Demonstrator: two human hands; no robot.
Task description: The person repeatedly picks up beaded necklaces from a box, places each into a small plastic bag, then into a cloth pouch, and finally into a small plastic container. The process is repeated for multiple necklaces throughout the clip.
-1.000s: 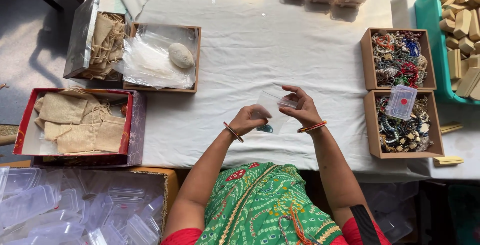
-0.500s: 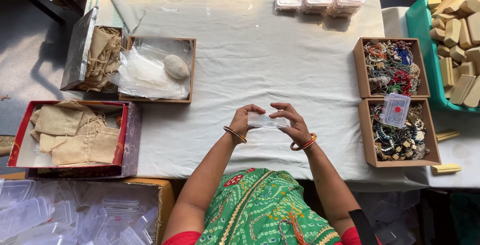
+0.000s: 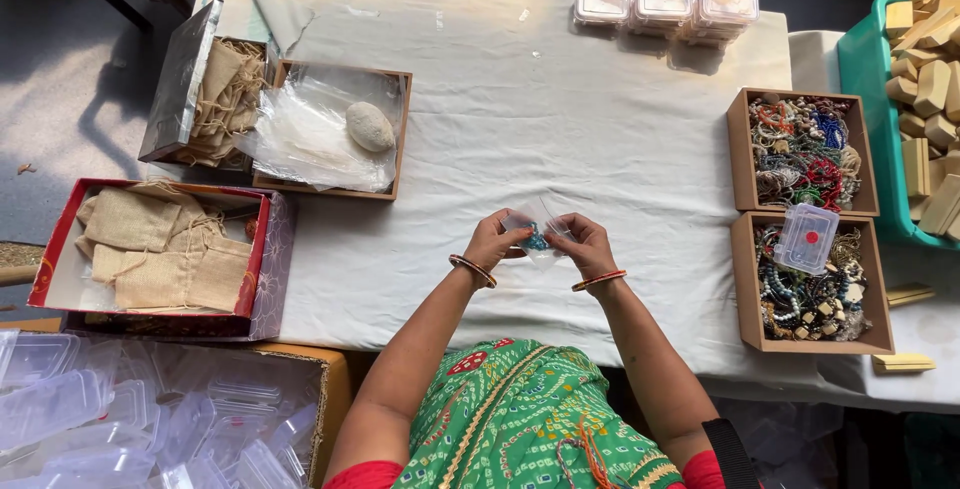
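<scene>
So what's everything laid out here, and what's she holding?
small clear pouch: one, blue beads inside, held between both hands
white cloth: one, covering the table
clear lidded boxes: three, far edge
bead boxes: two, brown, mixed colours, on the right; a clear case lies on the nearer
brown box: one, plastic sheet and pale stone, on the left
burlap bags: several, tan, red box at left
green crate: one, wooden blocks, far right
empty clear cases: many, lower left
left hand: on pouch
right hand: on pouch
</scene>
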